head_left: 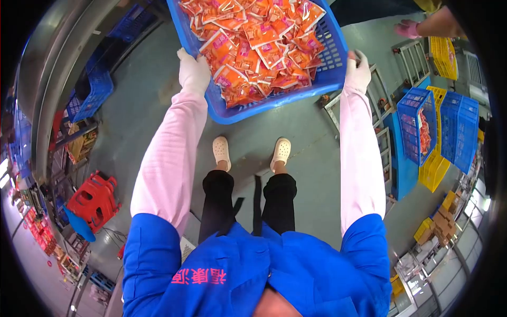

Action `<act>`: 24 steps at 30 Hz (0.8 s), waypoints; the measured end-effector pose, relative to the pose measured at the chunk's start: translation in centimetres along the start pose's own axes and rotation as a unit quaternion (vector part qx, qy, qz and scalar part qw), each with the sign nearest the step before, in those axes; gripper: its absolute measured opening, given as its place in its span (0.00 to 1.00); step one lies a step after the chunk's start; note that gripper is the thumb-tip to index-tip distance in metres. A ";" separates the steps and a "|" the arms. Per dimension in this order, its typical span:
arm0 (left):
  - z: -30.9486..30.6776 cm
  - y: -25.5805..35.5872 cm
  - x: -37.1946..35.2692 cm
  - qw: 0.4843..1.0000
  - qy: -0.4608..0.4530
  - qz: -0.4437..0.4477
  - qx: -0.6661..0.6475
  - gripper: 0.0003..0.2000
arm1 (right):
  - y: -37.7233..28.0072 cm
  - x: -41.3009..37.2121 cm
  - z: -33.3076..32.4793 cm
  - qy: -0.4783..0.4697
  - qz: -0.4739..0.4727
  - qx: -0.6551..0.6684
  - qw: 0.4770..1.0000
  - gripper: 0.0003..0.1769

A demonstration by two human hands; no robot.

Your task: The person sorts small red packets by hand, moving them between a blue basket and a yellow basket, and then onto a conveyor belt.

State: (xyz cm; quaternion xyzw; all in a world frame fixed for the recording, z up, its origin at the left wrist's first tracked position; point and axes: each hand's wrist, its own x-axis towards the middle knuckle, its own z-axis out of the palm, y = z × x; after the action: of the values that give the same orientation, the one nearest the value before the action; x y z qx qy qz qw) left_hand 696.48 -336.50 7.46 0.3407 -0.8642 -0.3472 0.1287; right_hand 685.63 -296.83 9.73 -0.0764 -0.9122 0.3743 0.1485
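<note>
A blue plastic basket [280,100] is held out in front of me, above the floor. Many small orange-and-white sealed packets [259,50] fill it. My left hand [194,73], in a white glove, is closed on the basket's left side. On the opposite side my right hand [358,73], gloved too, grips the rim, its fingers partly hidden by the basket wall. Both arms reach forward in pale pink sleeves. The basket's far edge is cut off by the top of the view.
At upper right, another person's hand [407,29] shows. Metal trolley frames [377,98] stand right of the basket, beside stacked blue crates [458,127] and a yellow crate [442,53]. Left are metal machinery [50,79], a blue crate [97,92] and red plastic stools [95,203].
</note>
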 end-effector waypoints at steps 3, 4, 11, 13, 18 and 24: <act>-0.2 -0.1 0.7 0.999 -0.042 0.002 -0.002 0.24 | 2.1 -4.9 1.9 0.066 0.026 0.081 0.994 0.29; 0.2 -0.9 0.9 0.999 -0.033 0.027 -0.007 0.24 | 2.6 -6.7 2.4 0.096 -0.006 0.107 0.990 0.31; 2.9 -4.5 4.3 0.991 -0.017 0.127 0.044 0.24 | 8.7 -11.5 6.3 0.131 0.065 0.298 0.943 0.30; 2.7 -5.4 4.3 0.990 -0.028 0.132 0.051 0.23 | 14.6 -16.1 9.3 0.040 0.134 0.341 0.930 0.20; 1.7 -6.3 6.2 0.985 -0.126 0.119 0.007 0.12 | 32.0 -29.3 24.6 -0.463 0.201 -0.073 0.860 0.18; -1.6 -6.8 9.1 0.985 -0.173 0.017 0.013 0.19 | 31.7 -30.2 36.6 -0.523 0.141 -0.138 0.829 0.21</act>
State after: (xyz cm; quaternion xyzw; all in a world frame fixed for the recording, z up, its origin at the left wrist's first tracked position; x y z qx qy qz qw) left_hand 693.95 -347.08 3.82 0.2626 -0.8835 -0.3873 -0.0210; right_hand 703.03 -306.16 -43.80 -0.0167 -0.8750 0.2457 -0.4169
